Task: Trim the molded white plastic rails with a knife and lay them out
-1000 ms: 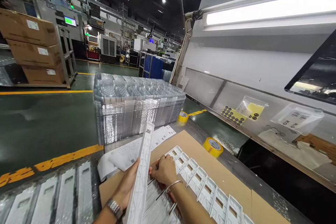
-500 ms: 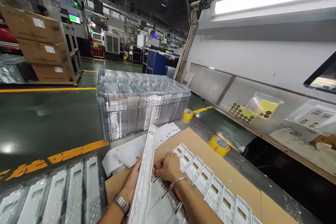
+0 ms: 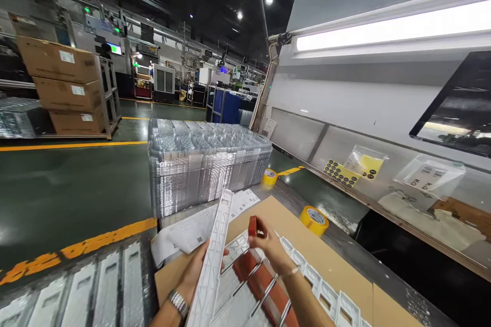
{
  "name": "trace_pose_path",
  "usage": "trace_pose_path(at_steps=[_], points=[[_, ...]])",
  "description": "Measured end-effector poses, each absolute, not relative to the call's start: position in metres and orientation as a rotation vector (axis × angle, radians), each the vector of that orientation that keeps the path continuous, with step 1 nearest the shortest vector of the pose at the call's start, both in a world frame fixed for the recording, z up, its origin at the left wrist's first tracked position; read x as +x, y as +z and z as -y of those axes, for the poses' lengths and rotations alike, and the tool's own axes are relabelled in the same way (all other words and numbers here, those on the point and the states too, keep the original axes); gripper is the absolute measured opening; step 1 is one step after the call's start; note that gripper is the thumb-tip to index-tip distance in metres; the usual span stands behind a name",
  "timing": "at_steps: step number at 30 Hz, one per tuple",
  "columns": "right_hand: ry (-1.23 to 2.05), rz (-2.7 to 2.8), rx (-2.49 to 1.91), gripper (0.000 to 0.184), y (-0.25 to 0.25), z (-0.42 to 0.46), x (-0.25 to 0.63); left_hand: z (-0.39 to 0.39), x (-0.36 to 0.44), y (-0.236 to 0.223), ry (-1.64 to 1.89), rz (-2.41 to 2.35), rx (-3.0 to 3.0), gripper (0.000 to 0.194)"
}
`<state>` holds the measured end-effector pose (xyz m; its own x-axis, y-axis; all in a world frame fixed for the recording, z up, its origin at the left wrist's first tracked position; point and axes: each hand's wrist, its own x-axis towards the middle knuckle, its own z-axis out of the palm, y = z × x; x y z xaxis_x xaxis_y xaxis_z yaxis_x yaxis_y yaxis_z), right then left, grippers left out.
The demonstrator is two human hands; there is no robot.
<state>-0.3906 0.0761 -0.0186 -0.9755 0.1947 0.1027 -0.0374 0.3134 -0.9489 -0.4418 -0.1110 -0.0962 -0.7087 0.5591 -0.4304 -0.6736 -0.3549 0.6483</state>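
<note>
My left hand (image 3: 196, 270), with a metal watch at its wrist, is closed around a long white ribbed plastic strip (image 3: 213, 258) that stands tilted in front of me. Pinched between the fingers of my right hand (image 3: 273, 248) is a small dark red block (image 3: 252, 226), raised above the work. Below it, thin metal rods (image 3: 264, 296) stick out from the side of the white strip. A wider reddish-brown piece (image 3: 251, 268) lies beneath these rods; whether it joins the block is hidden. More white plastic parts with square windows (image 3: 326, 294) lie in a row under my right forearm.
Cardboard (image 3: 345, 260) covers part of the bench, with printed sheets (image 3: 192, 230) behind. Yellow tape rolls (image 3: 314, 220) sit along the edge. Stacked clear trays (image 3: 207, 168) stand beyond. At left, a tray holds several white strips (image 3: 107, 286). A sloping panel (image 3: 345, 92) bounds the right.
My right hand has lifted up and to the right from beside the white strip, bringing the red block into view. The reddish-brown piece and rods show more. My left hand still holds the strip.
</note>
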Motion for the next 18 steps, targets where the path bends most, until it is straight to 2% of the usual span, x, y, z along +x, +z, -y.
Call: trace_pose_path(at_steps=[3, 5, 10, 18], points=[[1.596, 2.378, 0.052, 0.082, -0.009, -0.057, -0.344, 0.118, -0.418, -0.091, 2.178, -1.238, -0.144, 0.042], [1.382, 2.408, 0.249, 0.086, -0.008, -0.041, -0.316, 0.121, -0.398, -0.088, 2.248, -1.353, -0.129, 0.037], [0.79, 2.481, 0.382, 0.095, -0.015, -0.016, -0.279, 0.114, -0.339, -0.07, 2.291, -1.501, -0.067, 0.05], [0.432, 2.554, 0.234, 0.107, -0.031, -0.012, -0.25, 0.109, -0.288, -0.043, 2.319, -1.358, 0.211, 0.056]])
